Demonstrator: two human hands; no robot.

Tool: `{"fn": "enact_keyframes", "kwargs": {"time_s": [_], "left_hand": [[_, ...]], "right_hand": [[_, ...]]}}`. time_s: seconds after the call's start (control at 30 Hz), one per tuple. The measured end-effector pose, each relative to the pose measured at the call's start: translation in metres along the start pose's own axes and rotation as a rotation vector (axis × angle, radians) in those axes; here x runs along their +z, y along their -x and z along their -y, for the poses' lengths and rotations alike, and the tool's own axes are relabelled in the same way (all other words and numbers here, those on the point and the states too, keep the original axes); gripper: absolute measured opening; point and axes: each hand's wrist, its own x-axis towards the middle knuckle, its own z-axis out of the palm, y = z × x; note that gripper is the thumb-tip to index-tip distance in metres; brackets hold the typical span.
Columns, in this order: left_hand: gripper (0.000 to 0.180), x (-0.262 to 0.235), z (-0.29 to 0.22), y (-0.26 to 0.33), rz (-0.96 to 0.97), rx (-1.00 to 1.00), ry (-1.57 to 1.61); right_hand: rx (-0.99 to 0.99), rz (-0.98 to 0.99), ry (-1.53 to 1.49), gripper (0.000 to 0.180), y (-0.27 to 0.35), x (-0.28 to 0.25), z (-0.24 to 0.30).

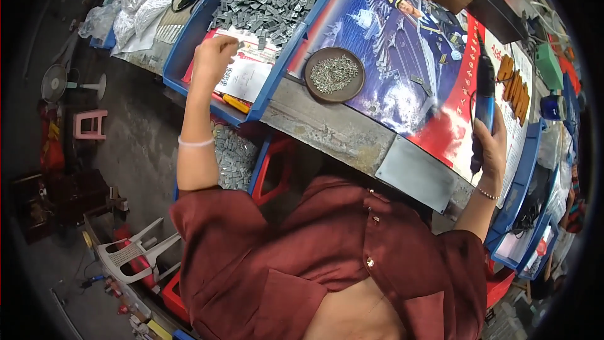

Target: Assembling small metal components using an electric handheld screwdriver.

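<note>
My left hand [216,58] is over the near part of a blue tray [267,91], above papers lying in it. Its fingers are pinched together; whatever is between them is too small to make out. A heap of small grey parts [267,1] fills the far part of that tray. On the right, my right hand [495,141] is wrapped round a blue and black electric screwdriver [485,110], held upright over the table's edge. Between my hands stands a round brown dish [309,82] of small metal screws. A few grey parts [423,84] lie on the poster.
A glossy poster [390,104] covers the tabletop. Brown strip-like pieces [516,91] lie at the right, near more blue trays [519,179]. Below the left tray sits another bin of grey parts [234,157]. A white chair [135,253] and pink stool [90,124] stand on the floor.
</note>
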Motion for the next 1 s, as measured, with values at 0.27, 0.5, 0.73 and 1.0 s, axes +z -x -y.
{"fn": "enact_keyframes", "kwargs": {"time_s": [0.27,0.5,0.73,1.0], "left_hand": [[0.025,0.01,-0.017,-0.022,-0.246,0.381,-0.129],[0.017,0.042,-0.087,0.133,0.089,0.404,0.249],[0.023,0.124,-0.088,0.101,-0.133,0.51,0.013],[0.012,0.164,-0.085,0.065,-0.177,0.478,-0.147]], "right_hand": [[-0.093,0.128,-0.607,0.061,0.032,0.02,0.011],[-0.187,0.193,-0.676,0.076,0.044,0.043,0.015],[-0.169,0.227,-0.705,0.074,0.058,0.052,0.019],[-0.164,0.239,-0.698,0.061,0.069,0.047,0.011]]}}
